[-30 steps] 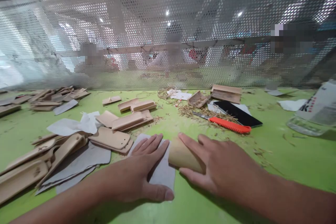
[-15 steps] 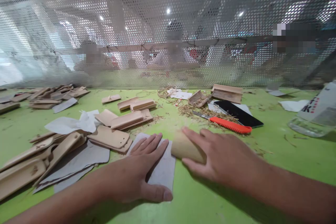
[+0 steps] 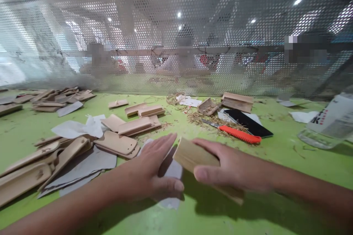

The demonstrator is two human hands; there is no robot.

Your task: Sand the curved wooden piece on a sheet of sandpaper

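Observation:
My right hand (image 3: 224,165) is closed around a curved bamboo piece (image 3: 194,154), tilted up off the green table with its near end showing below the palm. To its left, my left hand (image 3: 153,169) is stretched out with the thumb apart from the fingers. Nothing shows in its grasp. It hovers over or rests on a grey-white sheet (image 3: 172,176), possibly sandpaper; contact cannot be made out. Beyond my right hand lies a utility knife (image 3: 239,134) with an orange handle, its blade pointing left among bamboo shavings (image 3: 200,116).
Bamboo pieces (image 3: 117,142) and stacked grey sheets (image 3: 79,165) lie at left, with crumpled white tissue (image 3: 79,128) behind. A black phone (image 3: 248,123) sits beyond the knife. A clear bottle (image 3: 328,121) stands at right. A perforated screen (image 3: 154,62) closes off the back, people behind it.
My right hand has lifted and tilted the bamboo piece, which lay lower against the table. My left hand has risen from lying flat on the sheet, its fingers now closer together.

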